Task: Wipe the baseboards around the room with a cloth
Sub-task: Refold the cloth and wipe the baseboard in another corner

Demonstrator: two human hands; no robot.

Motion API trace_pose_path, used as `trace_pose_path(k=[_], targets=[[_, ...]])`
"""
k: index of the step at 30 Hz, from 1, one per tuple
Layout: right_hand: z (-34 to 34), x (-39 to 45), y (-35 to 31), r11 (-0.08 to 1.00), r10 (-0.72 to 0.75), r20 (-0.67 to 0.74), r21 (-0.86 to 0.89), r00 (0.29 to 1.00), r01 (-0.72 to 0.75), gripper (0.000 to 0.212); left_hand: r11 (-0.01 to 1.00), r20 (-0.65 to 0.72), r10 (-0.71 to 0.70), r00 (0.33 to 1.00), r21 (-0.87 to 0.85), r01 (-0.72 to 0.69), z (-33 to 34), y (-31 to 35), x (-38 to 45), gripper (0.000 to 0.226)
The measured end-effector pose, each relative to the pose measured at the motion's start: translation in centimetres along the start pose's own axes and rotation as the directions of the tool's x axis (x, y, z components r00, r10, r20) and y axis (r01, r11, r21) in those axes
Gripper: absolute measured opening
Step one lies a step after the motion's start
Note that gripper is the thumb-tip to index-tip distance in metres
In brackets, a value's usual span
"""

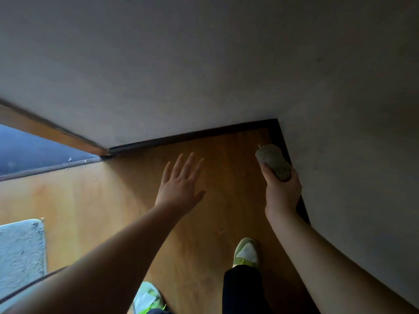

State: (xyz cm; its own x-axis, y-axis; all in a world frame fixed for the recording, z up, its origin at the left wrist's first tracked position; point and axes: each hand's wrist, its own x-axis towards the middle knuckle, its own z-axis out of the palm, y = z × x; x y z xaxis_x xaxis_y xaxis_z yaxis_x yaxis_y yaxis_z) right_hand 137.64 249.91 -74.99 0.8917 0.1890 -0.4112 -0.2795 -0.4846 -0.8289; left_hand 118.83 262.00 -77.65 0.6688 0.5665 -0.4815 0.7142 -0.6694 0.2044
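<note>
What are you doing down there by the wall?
A person stands in the room's corner, cleaning the baseboard. The right hand grips a bunched grey-green cloth beside the dark baseboard strip along the right wall. The left hand is spread open over the wooden floor, holding nothing.

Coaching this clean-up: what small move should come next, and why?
Probably bring the cloth in the right hand against the dark baseboard beside it and wipe toward the corner; whether it touches yet is unclear.
</note>
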Motion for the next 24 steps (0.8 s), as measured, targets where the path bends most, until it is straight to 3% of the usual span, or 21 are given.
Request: trace_pose_path(k=[7,13,18,24], targets=[[4.4,8.4,8.9,0.999,0.046,-0.004,0.0,0.999,-0.046,0.059,0.996,0.017,0.012,1.0,0.091,-0.014,9.3,-4.1,6.6,0.101],[7.2,14.6,13.9,0.95,0.215,-0.046,0.239,0.975,-0.198,0.06,0.992,0.079,0.029,0.996,0.117,-0.038,16.3,-5.4,10.8,0.109],[9.1,19.3,16.0,0.982,0.132,-0.071,0.145,0.989,-0.12,0.056,0.977,0.19,0.171,0.967,0.093,-0.191,19.7,-5.2,14.8,0.134],[11.9,24.4,17.8,1.0,-0.001,-0.034,0.01,0.999,0.001,0.053,0.984,0.156,0.153,0.976,0.065,-0.165,23.8,-6.1,19.7,0.148]])
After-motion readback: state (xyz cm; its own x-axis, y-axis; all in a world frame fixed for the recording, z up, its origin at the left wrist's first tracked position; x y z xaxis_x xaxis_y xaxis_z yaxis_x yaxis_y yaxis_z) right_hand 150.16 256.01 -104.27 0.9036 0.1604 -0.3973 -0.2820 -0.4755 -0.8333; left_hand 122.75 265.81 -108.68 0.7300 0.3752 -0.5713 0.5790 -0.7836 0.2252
